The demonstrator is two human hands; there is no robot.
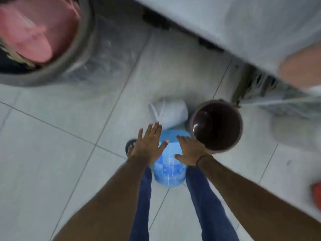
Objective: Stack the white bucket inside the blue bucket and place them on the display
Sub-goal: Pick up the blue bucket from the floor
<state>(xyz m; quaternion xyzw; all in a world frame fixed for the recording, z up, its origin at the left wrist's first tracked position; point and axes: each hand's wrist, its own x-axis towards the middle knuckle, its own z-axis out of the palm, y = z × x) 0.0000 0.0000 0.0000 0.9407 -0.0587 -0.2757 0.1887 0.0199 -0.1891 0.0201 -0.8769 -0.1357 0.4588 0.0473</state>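
Observation:
The blue bucket point(169, 164) lies on its side on the floor between my legs, its mouth pointing away from me. The white bucket point(171, 113) lies on its side just beyond it, handle loop toward the left. My left hand point(148, 145) hovers over the blue bucket's left side, fingers spread, holding nothing. On the bucket's right side my right hand point(190, 150) is flat with its fingers apart. The image is blurred, so I cannot tell whether either hand touches the bucket.
A dark brown bucket point(216, 126) stands upright right of the blue one, next to my right hand. A large grey tub point(57, 66) holding pink items fills the top left. A grey wrapped display edge point(225, 32) runs across the top right. Pale floor tiles point(52, 153) spread left.

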